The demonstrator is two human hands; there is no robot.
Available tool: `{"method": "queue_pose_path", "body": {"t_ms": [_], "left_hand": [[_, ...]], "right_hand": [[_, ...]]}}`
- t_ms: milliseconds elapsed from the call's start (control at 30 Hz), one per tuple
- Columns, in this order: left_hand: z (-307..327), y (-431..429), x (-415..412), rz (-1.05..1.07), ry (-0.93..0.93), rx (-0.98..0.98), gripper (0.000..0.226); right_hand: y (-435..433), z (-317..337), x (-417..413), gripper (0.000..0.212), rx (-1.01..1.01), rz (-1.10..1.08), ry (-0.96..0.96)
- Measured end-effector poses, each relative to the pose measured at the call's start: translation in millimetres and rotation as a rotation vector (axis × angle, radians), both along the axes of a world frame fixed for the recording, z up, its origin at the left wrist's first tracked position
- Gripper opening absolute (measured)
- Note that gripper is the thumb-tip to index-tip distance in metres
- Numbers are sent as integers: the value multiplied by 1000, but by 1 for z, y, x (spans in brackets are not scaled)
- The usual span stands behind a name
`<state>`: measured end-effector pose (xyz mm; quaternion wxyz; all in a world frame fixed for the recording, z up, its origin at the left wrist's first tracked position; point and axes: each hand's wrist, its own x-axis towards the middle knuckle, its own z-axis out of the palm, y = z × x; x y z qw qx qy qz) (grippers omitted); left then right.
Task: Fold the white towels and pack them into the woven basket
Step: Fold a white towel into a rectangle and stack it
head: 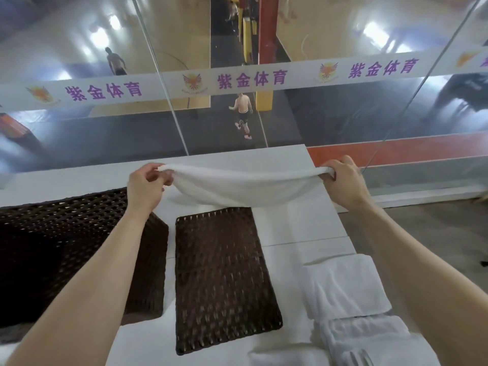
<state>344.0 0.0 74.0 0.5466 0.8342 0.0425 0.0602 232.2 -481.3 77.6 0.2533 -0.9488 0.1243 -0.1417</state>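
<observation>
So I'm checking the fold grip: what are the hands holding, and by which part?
Both hold one white towel, stretched between them: the left hand pinches its left end, the right hand grips its right end.

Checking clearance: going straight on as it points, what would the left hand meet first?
Probably the glass wall beyond the white table; the left hand, gripping the towel, looks raised above it, though depth is unclear.

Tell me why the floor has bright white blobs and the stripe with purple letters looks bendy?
Head view: the blobs are glare from lights on the shiny floor; same head view, the wide lens bows the stripe; the far-off runner looks soft and blurry.
</observation>
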Motion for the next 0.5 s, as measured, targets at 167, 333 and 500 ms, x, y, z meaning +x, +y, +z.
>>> {"method": "queue_pose_path", "body": {"t_ms": [167, 333, 500], "left_hand": [[55, -2, -5, 0, -210, -37, 25], [76, -13, 14, -62, -136, -193, 23], [72, -26, 36, -93, -94, -277, 6]], "right_hand": [[3, 47, -6, 28, -10, -97, -207], [8, 67, 0, 30, 30, -155, -260], [7, 65, 32, 17, 422, -170, -134]]}}
